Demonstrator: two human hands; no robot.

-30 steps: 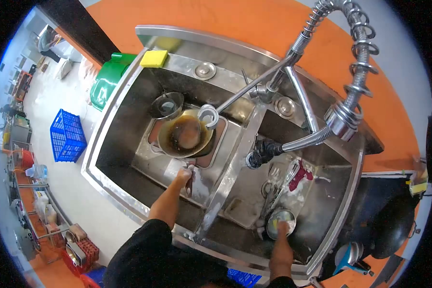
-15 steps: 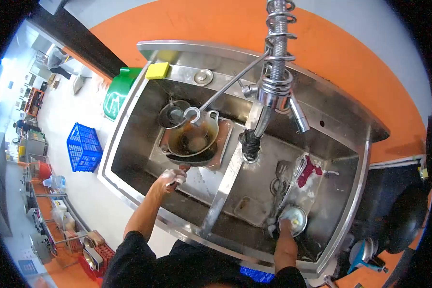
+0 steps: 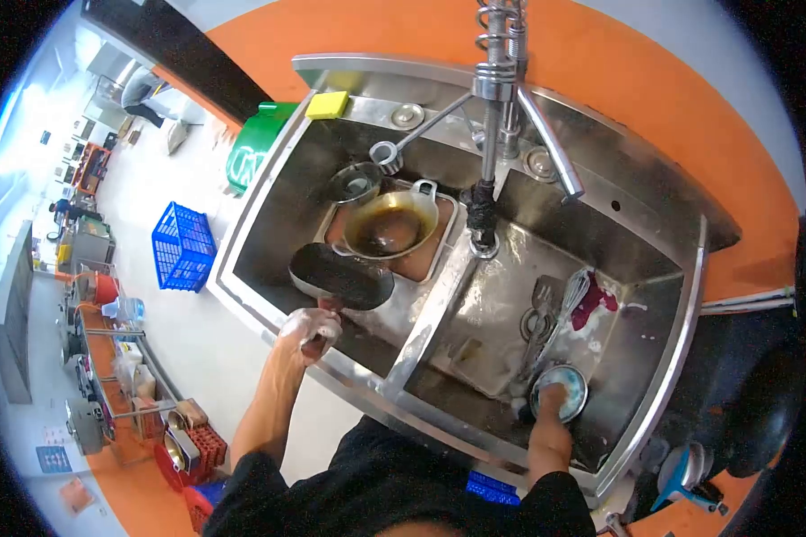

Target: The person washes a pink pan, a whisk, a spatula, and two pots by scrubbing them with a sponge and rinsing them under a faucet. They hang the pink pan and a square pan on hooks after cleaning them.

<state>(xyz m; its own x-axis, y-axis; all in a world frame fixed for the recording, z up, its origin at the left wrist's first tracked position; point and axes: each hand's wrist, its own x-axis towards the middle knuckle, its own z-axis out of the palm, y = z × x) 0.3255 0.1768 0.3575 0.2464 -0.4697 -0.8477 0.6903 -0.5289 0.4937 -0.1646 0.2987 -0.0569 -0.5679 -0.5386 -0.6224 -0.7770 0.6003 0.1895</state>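
Note:
My left hand [image 3: 310, 331], with suds on it, is closed round the handle of a dark frying pan [image 3: 342, 276]. The pan is tilted above the left basin, in front of a light two-handled pot [image 3: 390, 224] with brownish liquid inside. Behind that pot sits a sieve or small bowl [image 3: 356, 183]. Over in the right basin, my right hand [image 3: 553, 403] reaches down into a round metal bowl [image 3: 578, 394] of whitish, sudsy liquid; its fingers are hidden there. A whisk [image 3: 573, 294] and a dark red cloth [image 3: 594, 302] lie farther back.
A steel divider [image 3: 430, 327] separates the two basins. Above it hangs the spring-hose tap [image 3: 493, 85]. A yellow sponge [image 3: 328, 105] rests on the back ledge. A green bin [image 3: 264, 143] and a blue crate [image 3: 184, 247] stand left of the sink. Another person [image 3: 139, 94] is far off.
My left hand has drawn the frying pan away from the pot, toward me and up, so more of the pan shows. My right hand stays in the bowl. The camera view has shifted.

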